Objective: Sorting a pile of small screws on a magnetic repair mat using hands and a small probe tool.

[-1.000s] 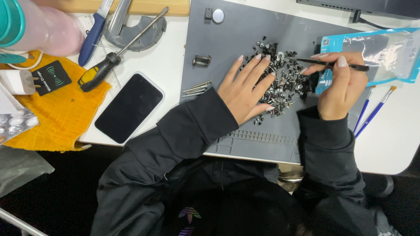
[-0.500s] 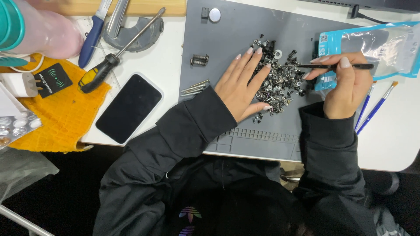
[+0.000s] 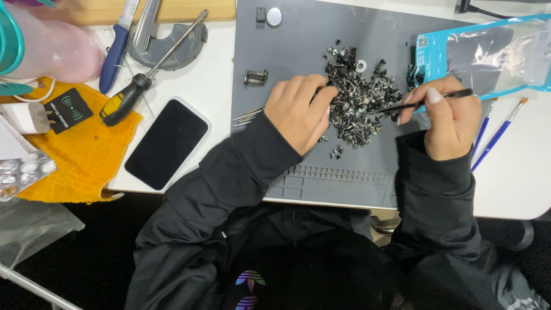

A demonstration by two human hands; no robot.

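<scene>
A heap of small dark screws [image 3: 361, 97] lies on a grey work mat [image 3: 298, 46]. My left hand [image 3: 298, 112] rests at the heap's left edge, fingers curled down onto the screws; whether it holds any is hidden. My right hand [image 3: 450, 117] is shut on black tweezers [image 3: 422, 101], whose tips point left into the heap. A few longer screws [image 3: 249, 115] lie beside my left wrist, and two short cylinders [image 3: 256, 77] sit further up the mat.
A blue-edged clear bag [image 3: 488, 54] lies at the upper right, two thin brushes [image 3: 496, 135] right of my right hand. A black phone [image 3: 166, 143], a black-and-yellow screwdriver [image 3: 146, 77], an orange cloth [image 3: 80, 155] and a pink bottle [image 3: 51, 49] occupy the left side.
My left hand has curled from spread fingers into a loose fist over the heap's left edge. My right hand with the tweezers has shifted slightly; the view has moved closer.
</scene>
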